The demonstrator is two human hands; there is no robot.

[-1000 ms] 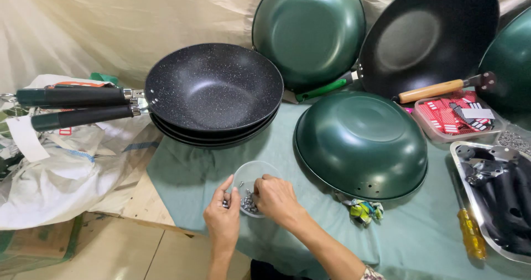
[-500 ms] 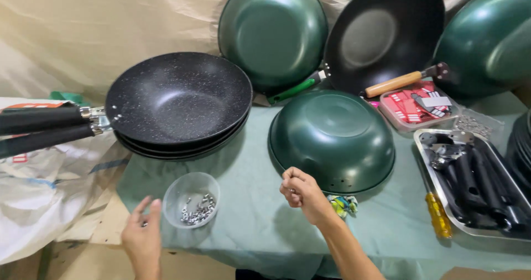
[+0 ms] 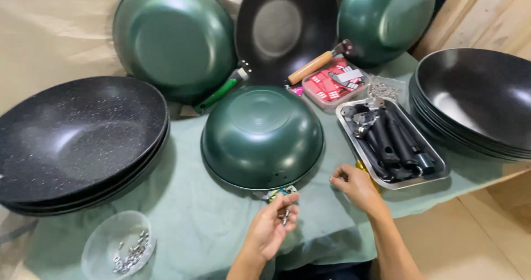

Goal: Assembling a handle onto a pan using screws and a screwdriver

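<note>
A dark green wok (image 3: 263, 136) lies upside down on the teal cloth (image 3: 193, 219). Just in front of its rim my left hand (image 3: 268, 230) pinches a small metal screw (image 3: 285, 216) between its fingertips, above a small colourful packet (image 3: 279, 193). My right hand (image 3: 354, 187) rests on the cloth to the right with its fingers curled. It is beside a yellow tool handle (image 3: 362, 166) at the corner of a metal tray (image 3: 345, 122), and I see nothing in it. A clear bowl of screws (image 3: 119, 249) stands at the front left.
Black speckled woks are stacked at the left (image 3: 72, 141) and at the right (image 3: 481, 108). The tray holds black handles (image 3: 395, 141). Two green woks (image 3: 174, 36) and a black wok (image 3: 287, 28) lean at the back. A box of red packets (image 3: 332, 86) sits behind the tray.
My left hand has come from the screw bowl to the upturned wok's front rim, holding a screw. My right hand has moved right towards the tray. The view has shifted right.
</note>
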